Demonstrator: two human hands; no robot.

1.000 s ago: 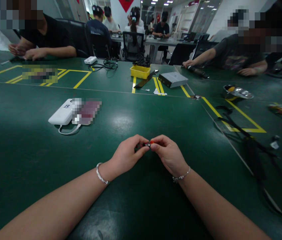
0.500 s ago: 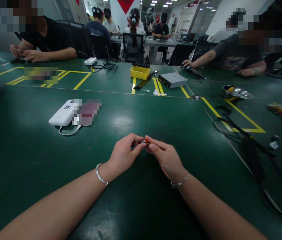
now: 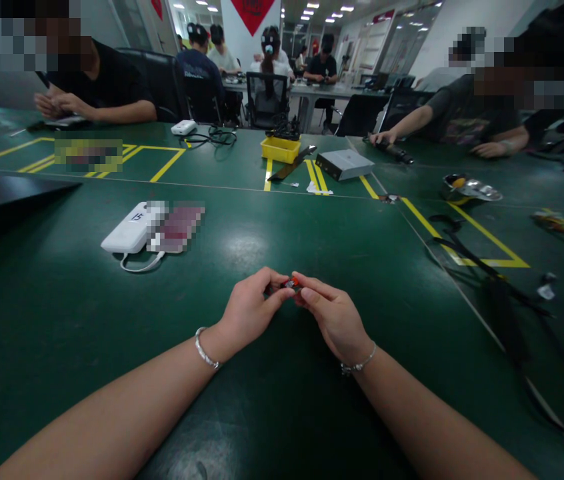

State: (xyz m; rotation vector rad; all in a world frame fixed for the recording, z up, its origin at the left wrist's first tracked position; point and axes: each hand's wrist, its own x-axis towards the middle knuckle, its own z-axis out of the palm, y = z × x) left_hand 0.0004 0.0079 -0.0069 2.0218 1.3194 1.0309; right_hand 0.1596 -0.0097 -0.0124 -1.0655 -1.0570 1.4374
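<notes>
Both my hands meet over the green table [image 3: 62, 320], a little above its surface. My left hand [image 3: 252, 308] and my right hand [image 3: 333, 316] pinch the same small red and silver part [image 3: 291, 284] between their fingertips, the left from the left side, the right from the right. The part is mostly covered by my fingers and too small to name. Each wrist carries a thin silver bracelet.
A white power bank [image 3: 129, 231] with a cable lies to the left. Further back stand a yellow bin [image 3: 280, 149], a grey box [image 3: 345, 163] and a metal bowl [image 3: 468, 187]. Black cables [image 3: 482, 267] run along the right. Other people work at the far edges.
My right hand has turned slightly and drawn in, with its wrist lower. The small part stays pinched between both hands. A dark flat edge has come into view at the far left.
</notes>
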